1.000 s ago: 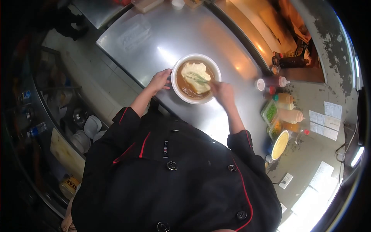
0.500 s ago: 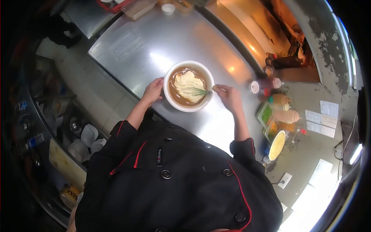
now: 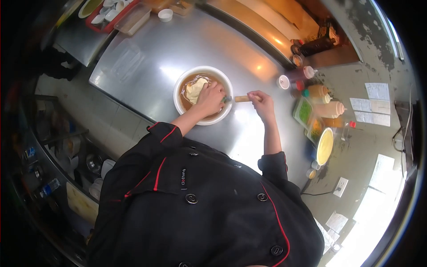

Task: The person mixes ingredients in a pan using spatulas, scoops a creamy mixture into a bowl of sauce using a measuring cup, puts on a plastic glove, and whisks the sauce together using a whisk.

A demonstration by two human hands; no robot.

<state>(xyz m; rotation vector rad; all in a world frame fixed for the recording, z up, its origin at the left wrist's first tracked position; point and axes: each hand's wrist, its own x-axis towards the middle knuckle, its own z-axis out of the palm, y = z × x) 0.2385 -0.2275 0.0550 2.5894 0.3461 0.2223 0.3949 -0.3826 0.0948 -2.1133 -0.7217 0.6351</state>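
A white bowl [image 3: 179,105] stands on the steel table, holding brown liquid with a pale creamy mass [image 3: 194,90] in it. My right hand [image 3: 263,107] is closed around the end of a wooden handle [image 3: 242,99], part of a whisk with green wires. Over the bowl, my left hand [image 3: 211,99] curls round the whisk's wire end, which it mostly hides; only a bit of green shows beside the fingers. The whisk lies across the bowl's right rim.
Sauce bottles [image 3: 328,109], a container of chopped greens [image 3: 304,111] and a yellow-topped tub [image 3: 324,146] line the wall at right. At the far side stand a small white cup [image 3: 165,15], a clear tray [image 3: 133,20] and a red bin [image 3: 116,24] of white cups.
My left hand has left the bowl's left rim and come over the bowl onto the whisk head. The whisk has shifted right, showing more of its wooden handle. The view has shifted slightly.
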